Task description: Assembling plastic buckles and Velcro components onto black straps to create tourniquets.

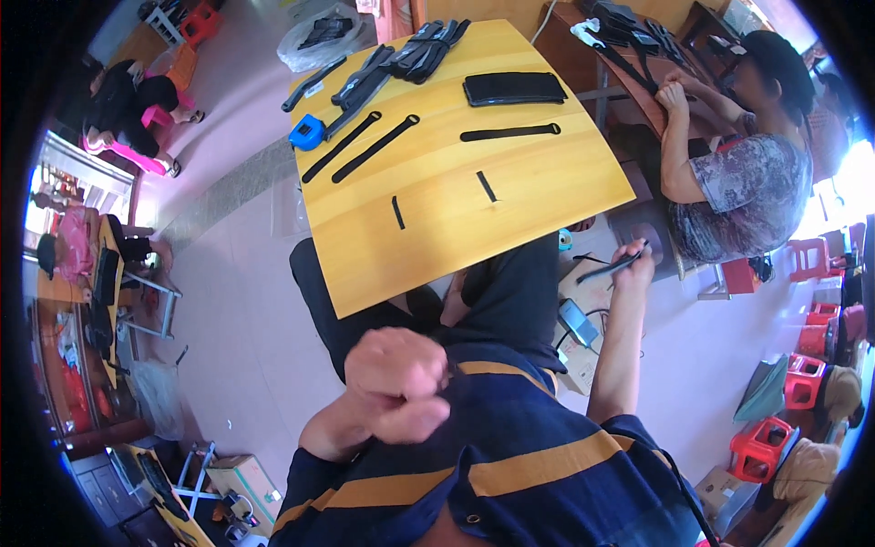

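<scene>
My left hand (396,385) is closed in front of my chest, near the table's front edge. Whatever its fingers may hold is hidden. Out to the right, beside the table corner, my right hand (635,264) grips a slim dark object (597,273) whose kind I cannot make out. On the yellow table (392,264) lie two short black strips (487,186). Behind them are black straps with ring ends: two at the left (374,149) and one at the right (510,133). A flat black stack (515,88) lies farther back.
A blue tape measure (307,133) and bundled black straps (428,50) sit at the table's far left. A co-worker (743,182) handles dark straps at a brown table on the right. A blue device (577,321) rests on boxes below my right hand. Red stools (764,448) stand farther right.
</scene>
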The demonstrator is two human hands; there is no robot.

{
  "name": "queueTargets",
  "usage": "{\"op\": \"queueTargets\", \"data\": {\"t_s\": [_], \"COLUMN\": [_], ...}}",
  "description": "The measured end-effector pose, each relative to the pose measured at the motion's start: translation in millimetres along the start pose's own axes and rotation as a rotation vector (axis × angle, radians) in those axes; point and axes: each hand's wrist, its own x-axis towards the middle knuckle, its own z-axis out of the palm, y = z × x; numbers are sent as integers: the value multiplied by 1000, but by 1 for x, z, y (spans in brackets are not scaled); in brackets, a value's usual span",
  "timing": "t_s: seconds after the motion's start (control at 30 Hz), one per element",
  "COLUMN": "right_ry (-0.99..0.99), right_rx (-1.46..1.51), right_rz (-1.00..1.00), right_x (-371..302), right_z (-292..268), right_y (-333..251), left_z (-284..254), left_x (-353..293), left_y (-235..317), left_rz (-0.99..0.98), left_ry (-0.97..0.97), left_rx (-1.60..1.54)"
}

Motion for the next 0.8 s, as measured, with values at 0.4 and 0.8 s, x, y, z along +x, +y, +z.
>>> {"op": "queueTargets", "data": {"t_s": [0.4,0.8], "right_ry": [-77,-172], "right_rx": [-30,-20], "right_rz": [224,199], "right_x": [-38,-46], "right_z": [-31,-36], "right_y": [33,16], "left_z": [20,10], "left_x": [125,183], "left_y": [-141,-237], "left_rz": [-452,-558], "left_ry": [114,186], "left_rx": [321,320]}}
